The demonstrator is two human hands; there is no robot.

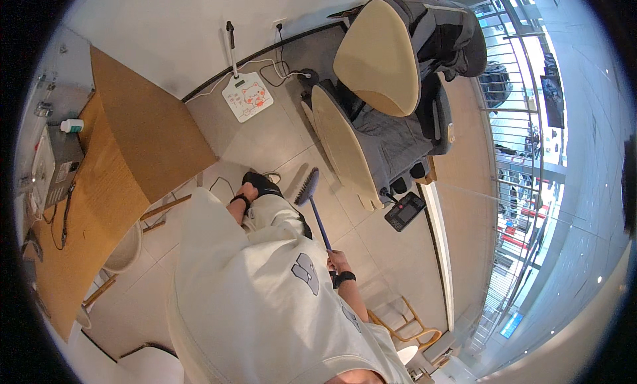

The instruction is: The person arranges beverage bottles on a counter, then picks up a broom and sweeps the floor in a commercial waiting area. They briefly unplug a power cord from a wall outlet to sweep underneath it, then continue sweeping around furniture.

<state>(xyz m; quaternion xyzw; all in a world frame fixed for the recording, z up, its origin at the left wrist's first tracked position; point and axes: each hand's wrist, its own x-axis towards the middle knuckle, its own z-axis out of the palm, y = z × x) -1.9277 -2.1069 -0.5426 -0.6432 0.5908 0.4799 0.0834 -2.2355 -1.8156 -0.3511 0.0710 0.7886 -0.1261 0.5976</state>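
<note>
My right hand (337, 260) is closed around the blue handle of a broom (320, 223), a dark band on its wrist. The broom's grey-blue head with dark bristles (306, 186) is down at the tiled floor, between my legs and the big chair. My left hand (249, 191), also with a black wrist band, is low in front of me beside my dark shoe (265, 183). Its fingers are too small and partly hidden to make out, and I see nothing in them.
A beige and grey padded chair (378, 59) with a black control panel (405, 212) stands ahead right. A white scale (247, 96) with a cat drawing and loose cables (282, 69) lie by the wall. At left is a wooden desk (99, 211); a wooden-framed seat (411, 324) is behind right.
</note>
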